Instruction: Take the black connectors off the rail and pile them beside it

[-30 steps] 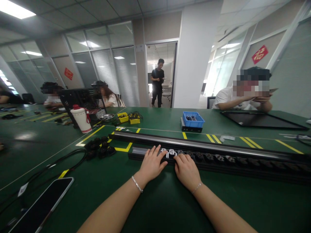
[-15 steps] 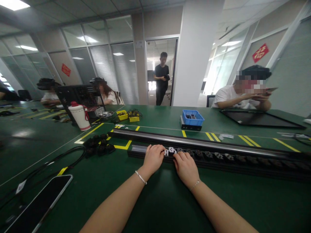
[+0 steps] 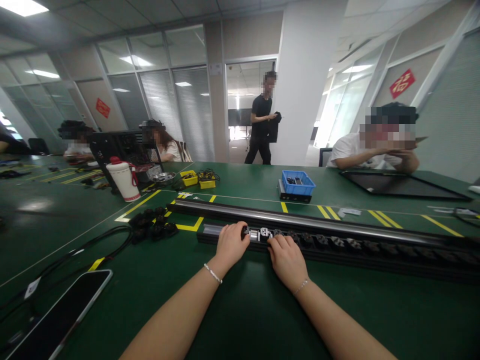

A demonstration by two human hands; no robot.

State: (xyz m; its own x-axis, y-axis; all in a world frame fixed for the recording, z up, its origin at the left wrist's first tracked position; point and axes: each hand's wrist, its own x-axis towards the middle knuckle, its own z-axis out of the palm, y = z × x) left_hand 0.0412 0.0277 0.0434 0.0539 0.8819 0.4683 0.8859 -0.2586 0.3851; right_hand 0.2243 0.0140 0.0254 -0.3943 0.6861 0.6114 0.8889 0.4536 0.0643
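A long black channel [image 3: 212, 234], open on top, lies across the table before me, with a row of small dark socket-like modules [image 3: 321, 240] seated in it. My left hand [image 3: 232, 245] is over the channel's left part, thumb and fingers closed on a small dark module [image 3: 245, 230]. Just right of it, a short stretch of the channel's silvery inside is bare. My right hand [image 3: 288, 259] rests at the channel's near edge, fingers bent against a light-faced module [image 3: 264, 232]. Whatever lies under its fingertips is hidden.
Behind the channel runs a long black and silver bar [image 3: 240, 211]. Black parts [image 3: 152, 224] and cables [image 3: 116, 237] lie left, with a phone [image 3: 63, 315] nearer. A blue bin [image 3: 298, 183], yellow trays [image 3: 207, 183] and a white cup [image 3: 123, 180] stand farther back. Co-workers sit across the table.
My left hand has shifted slightly left along the channel, widening the gap to my right hand and showing the dark module. My right hand stays put. A person in the doorway has stepped right.
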